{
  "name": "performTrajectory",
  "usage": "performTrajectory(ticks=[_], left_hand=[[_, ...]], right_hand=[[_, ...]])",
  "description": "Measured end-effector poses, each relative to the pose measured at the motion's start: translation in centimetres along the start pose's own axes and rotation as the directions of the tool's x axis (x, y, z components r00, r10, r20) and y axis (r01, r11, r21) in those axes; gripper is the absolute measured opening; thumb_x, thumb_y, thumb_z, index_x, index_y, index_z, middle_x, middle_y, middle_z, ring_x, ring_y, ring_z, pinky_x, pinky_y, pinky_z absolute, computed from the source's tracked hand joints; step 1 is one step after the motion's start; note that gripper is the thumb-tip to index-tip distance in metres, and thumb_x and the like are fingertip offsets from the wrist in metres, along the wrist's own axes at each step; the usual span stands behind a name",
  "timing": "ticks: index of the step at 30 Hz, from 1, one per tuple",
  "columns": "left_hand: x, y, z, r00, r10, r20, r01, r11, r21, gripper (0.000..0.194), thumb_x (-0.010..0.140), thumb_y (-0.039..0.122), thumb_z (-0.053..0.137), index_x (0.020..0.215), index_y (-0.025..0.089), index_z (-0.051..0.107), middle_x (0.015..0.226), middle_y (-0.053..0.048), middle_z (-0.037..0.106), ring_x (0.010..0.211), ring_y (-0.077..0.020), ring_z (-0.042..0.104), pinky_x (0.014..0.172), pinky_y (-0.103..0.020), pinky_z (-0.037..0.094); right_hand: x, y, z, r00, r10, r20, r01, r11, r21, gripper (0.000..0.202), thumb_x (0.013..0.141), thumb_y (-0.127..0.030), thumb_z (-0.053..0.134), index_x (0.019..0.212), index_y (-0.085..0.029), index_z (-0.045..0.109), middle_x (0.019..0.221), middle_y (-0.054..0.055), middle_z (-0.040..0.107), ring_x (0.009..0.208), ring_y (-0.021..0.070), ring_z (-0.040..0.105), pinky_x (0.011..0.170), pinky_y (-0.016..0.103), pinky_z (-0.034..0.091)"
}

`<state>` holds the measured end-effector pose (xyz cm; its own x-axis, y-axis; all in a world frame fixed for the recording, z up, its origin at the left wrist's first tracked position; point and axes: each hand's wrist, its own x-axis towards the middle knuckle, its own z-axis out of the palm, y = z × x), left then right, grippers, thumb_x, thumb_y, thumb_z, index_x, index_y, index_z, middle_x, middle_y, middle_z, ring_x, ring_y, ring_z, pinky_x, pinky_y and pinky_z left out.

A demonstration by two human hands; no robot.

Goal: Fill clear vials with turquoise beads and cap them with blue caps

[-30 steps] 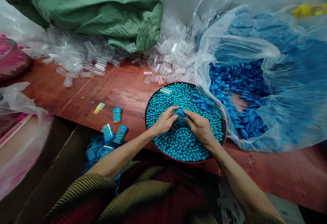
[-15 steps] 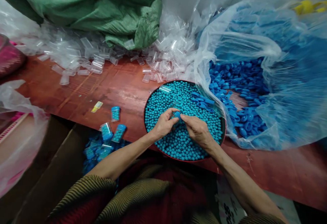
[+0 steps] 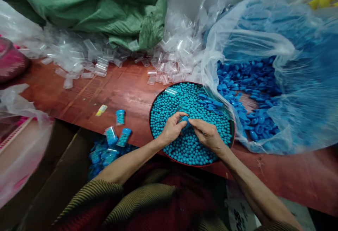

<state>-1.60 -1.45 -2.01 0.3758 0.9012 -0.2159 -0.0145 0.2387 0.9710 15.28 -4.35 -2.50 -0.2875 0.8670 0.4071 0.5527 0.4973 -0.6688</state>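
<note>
Over a round tray of turquoise beads, my two hands meet. My left hand is closed around a small clear tube, mostly hidden by the fingers. A blue cap sits between the hands, at the tube's end. My right hand pinches the cap's edge with thumb and forefinger. On the beads lie another clear tube and several blue caps with loop-like tabs. Left of the tray, a capped tube of beads stands near two more tilted ones at the table edge.
A plastic bag of blue caps lies open at the right. Loose clear tubes are heaped along the back, under a green sack. Below the table edge, filled tubes are piled. A yellow scrap lies on the red table.
The view has shifted slightly. Both hands stay together over the beads, holding the tube and blue cap, with only a small shift of the fingers.
</note>
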Motion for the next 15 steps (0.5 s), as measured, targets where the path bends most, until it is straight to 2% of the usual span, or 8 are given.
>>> performTrajectory(ticks=[2, 4, 6, 8, 10, 12, 15], left_hand=[[0.1, 0.0, -0.2, 0.999, 0.012, 0.032, -0.013, 1.000, 0.011, 0.029, 0.080, 0.027, 0.054, 0.107, 0.018, 0.052, 0.063, 0.008, 0.040, 0.041, -0.0022, 0.038, 0.036, -0.014, 0.035], [0.1, 0.1, -0.6, 0.995, 0.010, 0.097, -0.012, 1.000, 0.015, 0.032, 0.080, 0.029, 0.054, 0.110, 0.019, 0.050, 0.066, 0.007, 0.044, 0.041, -0.0032, 0.043, 0.035, -0.015, 0.035], [0.0, 0.1, -1.0, 0.989, 0.000, 0.149, -0.001, 1.000, 0.011, 0.035, 0.080, 0.031, 0.055, 0.112, 0.020, 0.047, 0.071, 0.006, 0.048, 0.042, -0.0044, 0.049, 0.036, -0.015, 0.036], [-0.1, 0.1, -1.1, 0.985, -0.021, 0.174, 0.018, 1.000, 0.015, 0.035, 0.080, 0.032, 0.055, 0.112, 0.020, 0.045, 0.075, 0.005, 0.051, 0.044, -0.0050, 0.052, 0.036, -0.015, 0.037], [-0.4, 0.0, -1.0, 0.984, -0.035, 0.175, 0.031, 0.999, 0.025, 0.034, 0.080, 0.032, 0.054, 0.111, 0.021, 0.043, 0.079, 0.004, 0.053, 0.043, -0.0045, 0.051, 0.036, -0.015, 0.037], [-0.6, 0.0, -0.6, 0.988, -0.039, 0.151, 0.036, 0.999, 0.023, 0.034, 0.081, 0.031, 0.054, 0.111, 0.021, 0.042, 0.080, 0.003, 0.055, 0.042, -0.0036, 0.050, 0.037, -0.015, 0.037], [-0.6, 0.1, -0.1, 0.994, -0.046, 0.094, 0.045, 0.999, 0.009, 0.038, 0.082, 0.030, 0.053, 0.117, 0.022, 0.039, 0.079, 0.004, 0.055, 0.041, -0.0032, 0.046, 0.038, -0.016, 0.037]], right_hand=[[0.1, 0.0, -0.4, 0.998, 0.044, 0.038, -0.045, 0.998, 0.050, 0.028, 0.087, -0.018, 0.048, 0.107, -0.023, 0.068, 0.104, 0.007, 0.071, 0.097, 0.0183, 0.067, 0.085, 0.034, 0.055], [0.5, 0.1, -1.0, 0.985, 0.165, 0.044, -0.170, 0.975, 0.140, 0.025, 0.084, -0.023, 0.056, 0.106, -0.024, 0.067, 0.102, 0.005, 0.071, 0.093, 0.0184, 0.067, 0.084, 0.035, 0.054], [1.0, 0.3, -1.5, 0.937, 0.349, 0.008, -0.338, 0.901, 0.273, 0.026, 0.077, -0.032, 0.066, 0.102, -0.023, 0.067, 0.088, 0.003, 0.071, 0.079, 0.0177, 0.067, 0.073, 0.033, 0.056], [1.5, 0.4, -1.7, 0.861, 0.508, 0.009, -0.467, 0.785, 0.408, 0.030, 0.071, -0.040, 0.071, 0.094, -0.020, 0.066, 0.073, 0.000, 0.068, 0.063, 0.0156, 0.064, 0.060, 0.031, 0.055], [1.9, 0.2, -1.5, 0.821, 0.569, 0.059, -0.525, 0.709, 0.471, 0.031, 0.070, -0.044, 0.070, 0.087, -0.019, 0.066, 0.069, 0.000, 0.066, 0.055, 0.0137, 0.061, 0.055, 0.029, 0.053], [2.0, -0.2, -1.2, 0.838, 0.540, 0.079, -0.515, 0.733, 0.444, 0.028, 0.074, -0.043, 0.065, 0.086, -0.018, 0.066, 0.074, 0.001, 0.067, 0.058, 0.0136, 0.061, 0.057, 0.029, 0.053], [1.8, -1.2, -0.6, 0.912, 0.408, 0.038, -0.402, 0.873, 0.276, 0.023, 0.084, -0.038, 0.055, 0.092, -0.019, 0.064, 0.084, 0.004, 0.067, 0.072, 0.0165, 0.064, 0.067, 0.031, 0.053]])
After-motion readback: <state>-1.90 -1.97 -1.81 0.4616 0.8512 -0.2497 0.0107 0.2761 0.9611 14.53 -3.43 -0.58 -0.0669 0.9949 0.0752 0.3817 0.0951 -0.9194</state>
